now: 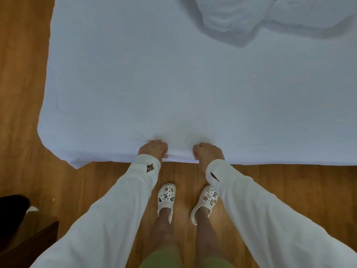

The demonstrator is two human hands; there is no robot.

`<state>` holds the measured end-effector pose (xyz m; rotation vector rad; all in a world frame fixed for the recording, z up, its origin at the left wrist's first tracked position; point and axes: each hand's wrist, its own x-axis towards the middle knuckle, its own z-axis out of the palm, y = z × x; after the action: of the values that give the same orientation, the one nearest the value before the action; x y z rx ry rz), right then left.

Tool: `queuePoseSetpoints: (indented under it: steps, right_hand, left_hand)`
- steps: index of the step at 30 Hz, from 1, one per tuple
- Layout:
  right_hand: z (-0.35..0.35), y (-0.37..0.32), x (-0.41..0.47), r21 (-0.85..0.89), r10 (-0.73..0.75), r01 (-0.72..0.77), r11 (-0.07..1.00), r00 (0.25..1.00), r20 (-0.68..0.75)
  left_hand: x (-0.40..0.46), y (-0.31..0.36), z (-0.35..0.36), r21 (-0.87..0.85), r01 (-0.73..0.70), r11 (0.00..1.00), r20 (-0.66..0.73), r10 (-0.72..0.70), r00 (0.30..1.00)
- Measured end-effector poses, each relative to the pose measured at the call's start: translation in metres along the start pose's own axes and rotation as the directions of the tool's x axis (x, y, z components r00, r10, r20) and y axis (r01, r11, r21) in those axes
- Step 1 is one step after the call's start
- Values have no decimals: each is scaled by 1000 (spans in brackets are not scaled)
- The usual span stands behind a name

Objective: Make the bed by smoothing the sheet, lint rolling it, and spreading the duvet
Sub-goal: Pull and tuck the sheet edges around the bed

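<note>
At six o'clock of the bed (58, 151), along its near edge: both hands down on the sheet (173, 84). Left hand (153, 149) curled over the edge, fingers (165, 156) pinching a fold of cloth; right hand (207, 153) just beside it at three o'clock, likewise curled, thumb and fingers (195, 151) closed on the same hem. Small puckers fanned out from both grips toward twelve o'clock, so cloth under light tension, not slack.

Sheet itself: white, thin, soft, spread nearly flat over the whole mattress, faint creases only near the seven o'clock corner. Judged light and limp, no stiffness to hold a shape; likely to follow a pull readily but to bunch wherever gripped too narrowly. Best taken at the hem, hands set well apart, pulled down and outward evenly rather than from one point. Not slippery to bare fingers, by the look of the weave, though hard to tell for certain.

Duvet (251, 14) heaped at one o'clock, far across the bed, well apart from both hands, puffed and rumpled. Judged bulky yet light, soft, floppy; best lifted by two corners or an edge, then shaken out, since a grab in the middle would only drag a lump.

No lint roller seen anywhere.

Below the bed edge at six o'clock: wooden floor (23, 93), white clogs (167, 197) on both feet.
</note>
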<state>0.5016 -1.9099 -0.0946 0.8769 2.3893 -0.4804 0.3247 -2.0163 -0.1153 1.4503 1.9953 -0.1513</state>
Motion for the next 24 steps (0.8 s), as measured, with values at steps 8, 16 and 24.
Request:
queuePoseSetpoints:
  steps: [8, 16, 24]
  right_hand:
    - [16, 6, -10, 140, -38, 50, 989, 996, -84]
    - [4, 69, -44, 82, 14, -1, 997, 987, -160]
    - [21, 190, -85, 111, -17, 19, 994, 1000, -16]
  left_hand:
    - [5, 7, -25, 55, 30, 998, 249, -43, 968]
    - [9, 73, -23, -13, -233, 972, -125, 230, 965]
    - [42, 221, 10, 25, -265, 964, 35, 264, 964]
